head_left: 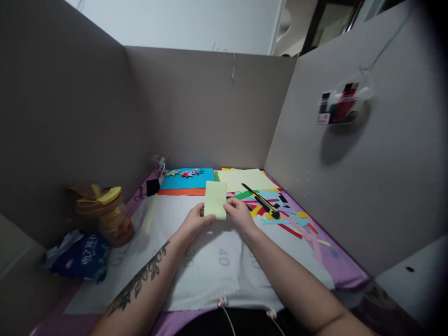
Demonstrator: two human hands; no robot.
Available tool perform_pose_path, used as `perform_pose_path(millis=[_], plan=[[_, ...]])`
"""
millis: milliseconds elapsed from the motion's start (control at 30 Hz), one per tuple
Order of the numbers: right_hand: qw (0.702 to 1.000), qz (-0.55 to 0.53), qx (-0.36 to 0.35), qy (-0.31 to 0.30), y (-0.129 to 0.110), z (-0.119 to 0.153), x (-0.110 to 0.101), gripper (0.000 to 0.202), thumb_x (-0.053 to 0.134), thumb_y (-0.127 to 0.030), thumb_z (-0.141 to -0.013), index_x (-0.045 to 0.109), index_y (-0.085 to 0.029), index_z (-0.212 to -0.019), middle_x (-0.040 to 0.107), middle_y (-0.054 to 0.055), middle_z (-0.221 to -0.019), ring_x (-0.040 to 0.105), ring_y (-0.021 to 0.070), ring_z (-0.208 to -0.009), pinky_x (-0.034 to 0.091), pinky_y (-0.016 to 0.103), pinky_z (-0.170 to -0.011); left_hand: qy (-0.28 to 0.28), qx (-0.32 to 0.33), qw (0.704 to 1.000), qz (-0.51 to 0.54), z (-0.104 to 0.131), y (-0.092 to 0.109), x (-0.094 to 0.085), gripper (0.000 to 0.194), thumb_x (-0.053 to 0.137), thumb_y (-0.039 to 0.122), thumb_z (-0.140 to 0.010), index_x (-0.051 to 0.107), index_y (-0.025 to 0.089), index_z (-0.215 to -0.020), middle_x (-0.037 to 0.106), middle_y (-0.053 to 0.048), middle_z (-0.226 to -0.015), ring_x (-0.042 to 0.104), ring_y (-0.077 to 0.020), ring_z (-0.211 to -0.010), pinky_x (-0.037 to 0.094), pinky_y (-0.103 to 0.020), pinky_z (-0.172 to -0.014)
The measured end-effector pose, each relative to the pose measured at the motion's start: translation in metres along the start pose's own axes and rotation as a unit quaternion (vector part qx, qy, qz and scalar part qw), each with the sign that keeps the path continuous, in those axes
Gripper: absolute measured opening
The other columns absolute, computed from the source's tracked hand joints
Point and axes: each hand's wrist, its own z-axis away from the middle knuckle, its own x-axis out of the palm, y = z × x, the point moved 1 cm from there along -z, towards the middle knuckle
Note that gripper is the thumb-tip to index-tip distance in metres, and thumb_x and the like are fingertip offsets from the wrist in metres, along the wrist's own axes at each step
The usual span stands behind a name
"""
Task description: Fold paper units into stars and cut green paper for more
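A pale yellow-green paper rectangle [215, 198] is held upright above the white mat. My left hand [196, 219] pinches its lower left edge, with the thumb across the front. On the lower right edge, my right hand [239, 212] grips it between thumb and fingers. Beyond it lie a blue sheet [170, 183] with small cut paper stars [189, 174] and a stack of cream sheets [245, 179]. To the right, a black and yellow craft knife [262, 201] rests on coloured paper strips [290, 230].
A brown cup with a yellow lid [114, 217] and a blue packet [79, 255] stand at the left. Grey panels [210, 107] enclose the table on three sides. A clear pouch [341, 102] hangs on the right panel. A pale strip [151, 215] lies left on the mat [224, 280].
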Motion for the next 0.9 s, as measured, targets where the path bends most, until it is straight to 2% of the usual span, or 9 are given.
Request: perform_pose_path(millis=[100, 267, 433, 667, 800, 900], plan=[[1.000, -0.014, -0.007, 0.015, -0.001, 0.000, 0.000, 0.017, 0.056, -0.030, -0.066, 0.046, -0.018, -0.057, 0.042, -0.006, -0.052, 0.036, 0.0096, -0.050, 0.027, 0.022, -0.048, 0.020, 0.003, 0.999, -0.028, 0.000, -0.002, 0.002, 0.039, 0.072, 0.024, -0.058, 0.056, 0.012, -0.091, 0.067, -0.006, -0.076, 0.059, -0.0139, -0.060, 0.042, -0.022, -0.053], [0.999, -0.035, -0.027, 0.006, -0.005, 0.002, 0.001, 0.020, 0.056, -0.033, -0.069, 0.045, -0.019, -0.059, 0.041, -0.005, -0.053, 0.037, 0.0103, -0.051, 0.029, 0.022, -0.050, 0.044, -0.016, 0.999, -0.024, -0.001, 0.000, 0.004, 0.027, 0.070, 0.022, -0.059, 0.054, 0.013, -0.079, 0.064, -0.003, -0.063, 0.057, -0.0122, -0.054, 0.038, -0.020, -0.050], [0.998, -0.042, -0.035, 0.011, -0.007, 0.004, 0.002, 0.021, 0.056, -0.032, -0.069, 0.044, -0.019, -0.059, 0.040, -0.005, -0.054, 0.036, 0.0098, -0.052, 0.029, 0.022, -0.051, 0.048, -0.018, 0.998, -0.022, 0.001, 0.003, 0.005, 0.024, 0.070, 0.021, -0.057, 0.053, 0.014, -0.074, 0.062, 0.000, -0.057, 0.056, -0.0119, -0.052, 0.036, -0.020, -0.049], [0.999, -0.021, -0.039, 0.017, -0.005, 0.003, 0.002, 0.020, 0.057, -0.032, -0.071, 0.046, -0.018, -0.060, 0.041, -0.005, -0.054, 0.037, 0.0098, -0.052, 0.029, 0.022, -0.050, 0.047, -0.019, 0.998, -0.046, -0.002, -0.004, 0.001, 0.022, 0.069, 0.021, -0.058, 0.054, 0.013, -0.073, 0.063, -0.002, -0.056, 0.053, -0.0108, -0.048, 0.034, -0.020, -0.047], [0.999, -0.027, -0.026, -0.039, -0.001, 0.005, 0.007, 0.023, 0.059, -0.037, -0.071, 0.050, -0.018, -0.062, 0.049, -0.004, -0.055, 0.043, 0.0106, -0.053, 0.033, 0.022, -0.051, 0.067, -0.007, 0.998, -0.014, -0.004, -0.005, 0.000, 0.024, 0.070, 0.023, -0.058, 0.057, 0.013, -0.076, 0.065, -0.003, -0.061, 0.059, -0.0136, -0.055, 0.039, -0.021, -0.051], [0.995, -0.021, -0.006, -0.097, 0.004, 0.008, 0.014, 0.023, 0.065, -0.035, -0.067, 0.061, -0.016, -0.077, 0.063, 0.001, -0.071, 0.054, 0.0148, -0.064, 0.041, 0.024, -0.059, 0.078, 0.022, 0.997, -0.005, -0.005, -0.007, -0.001, 0.028, 0.072, 0.025, -0.059, 0.058, 0.012, -0.080, 0.066, -0.003, -0.066, 0.060, -0.0140, -0.058, 0.041, -0.021, -0.054]])
